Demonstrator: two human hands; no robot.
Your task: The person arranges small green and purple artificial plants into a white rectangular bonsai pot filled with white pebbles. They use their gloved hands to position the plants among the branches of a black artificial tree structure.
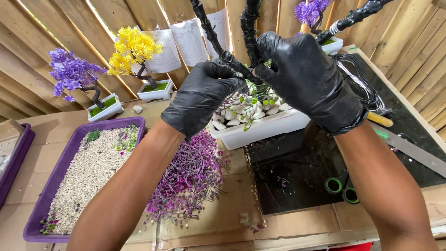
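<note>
While my left hand (202, 97) pinches the black-wrapped trunk (232, 60) from the left, I see my right hand (306, 76) closed around it from the right, just above the white pot (265, 130) of pebbles (241, 111).

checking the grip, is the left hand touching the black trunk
Touching. The head view shows the left hand's gloved fingers closed around the black trunk, above the white pot.
</note>
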